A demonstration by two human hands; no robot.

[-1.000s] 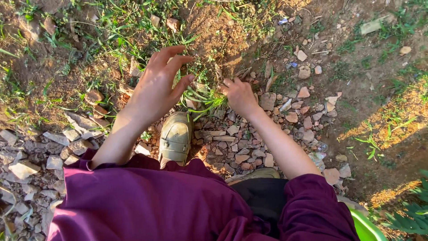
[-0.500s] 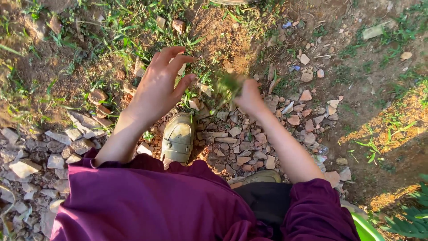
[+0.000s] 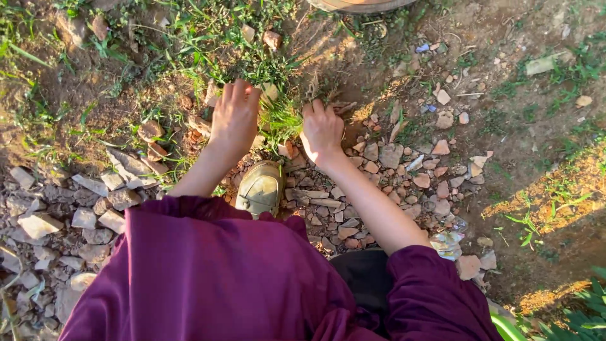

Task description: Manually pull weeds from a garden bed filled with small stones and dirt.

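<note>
A small clump of green grass [image 3: 281,120] grows out of the dirt just ahead of the tan shoe [image 3: 261,188], and it sits right between the two hands. The left hand [image 3: 235,117] is on the left side of the clump, with its fingers curled down over the blades at that edge. It looks closed on some of the grass, but the fingertips are hidden under the hand, so I cannot tell for sure how tight the hold is. The right hand [image 3: 322,129] is on the right side of the clump, bent into a loose fist, with its fingers tucked down near the bottom of the grass where it meets the soil. I cannot tell if it has grass inside it. Both hands are about as near to the clump as each other, one touching each side. The grass blades stand mostly straight up from the ground and lean a little toward the person, so the long way of the clump runs up and down, away from the soil. Broken stones [image 3: 353,202] and bits of brick lie near the shoe and under the right arm. More grass grows farther out, and the curved edge of a round pot [image 3: 360,5] shows at the top.
</note>
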